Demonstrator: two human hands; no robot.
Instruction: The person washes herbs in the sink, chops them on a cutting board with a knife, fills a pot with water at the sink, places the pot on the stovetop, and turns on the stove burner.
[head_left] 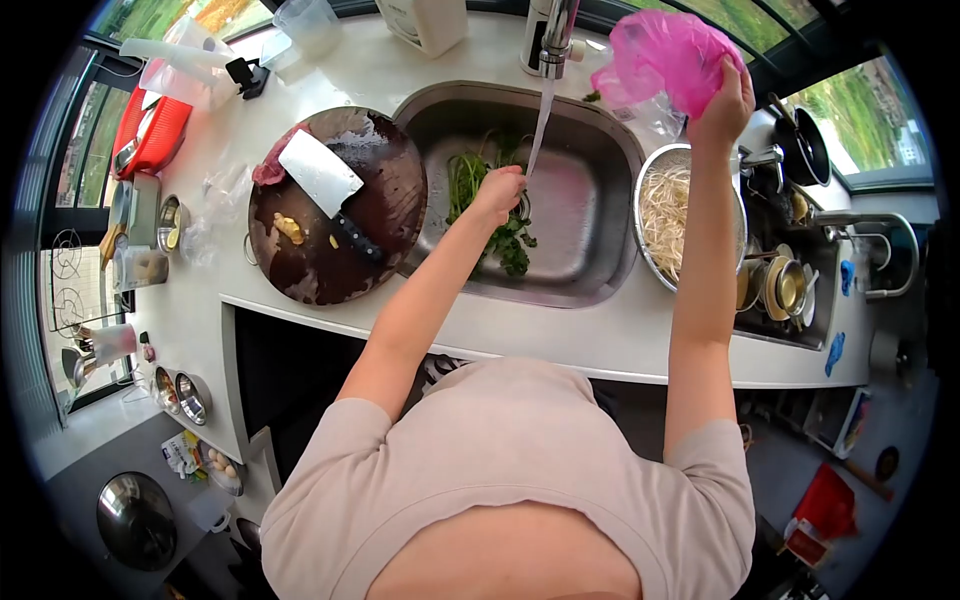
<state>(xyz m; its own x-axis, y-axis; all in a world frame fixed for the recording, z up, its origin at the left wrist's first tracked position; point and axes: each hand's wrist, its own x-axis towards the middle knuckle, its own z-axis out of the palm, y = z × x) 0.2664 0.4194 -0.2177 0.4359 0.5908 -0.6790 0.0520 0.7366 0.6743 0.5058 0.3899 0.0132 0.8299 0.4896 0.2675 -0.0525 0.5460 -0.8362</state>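
My left hand is closed over leafy green herbs in the sink, right beside a stream of water from the tap. Long stems spread to its left and leaves hang below it. Up at the right, my right hand grips a crumpled pink plastic bag, raised above the counter behind the sink's right end. Whether anything is inside the bag I cannot tell. The steel sink is wet along its bottom.
Left of the sink, a round chopping board carries a cleaver, a piece of meat and ginger. A bowl of bean sprouts stands at the sink's right. Stacked dishes fill a second basin. A red basket sits far left.
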